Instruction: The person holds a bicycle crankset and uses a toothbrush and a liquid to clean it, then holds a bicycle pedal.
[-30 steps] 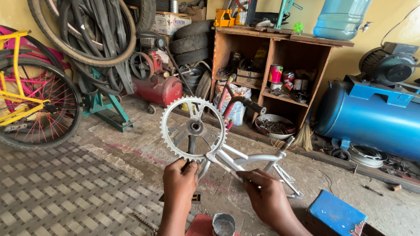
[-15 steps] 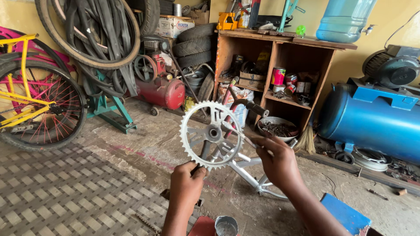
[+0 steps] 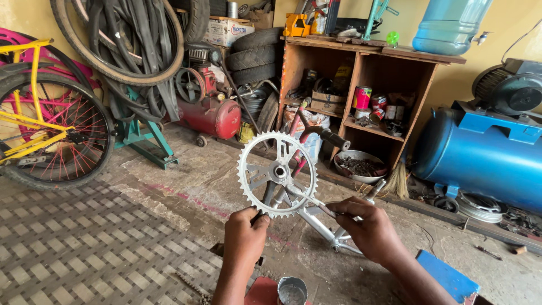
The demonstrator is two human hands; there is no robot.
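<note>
My left hand grips the lower edge of a silver toothed chainwheel and holds it upright in front of me. To its right, my right hand pinches a thin metal rod whose tip points in towards the chainwheel's middle. Behind the wheel, a silver bicycle frame lies on the concrete floor, partly hidden by both hands. A crank arm hangs behind the wheel's lower part.
A small tin can and a blue box sit near my knees. A wooden shelf, a metal bowl, a blue compressor tank, a red compressor and a yellow bicycle's wheel ring the floor.
My right hand went up to the chainwheel's right rim, then dropped back to the lower right, now holding the thin rod. The left hand kept the chainwheel raised.
</note>
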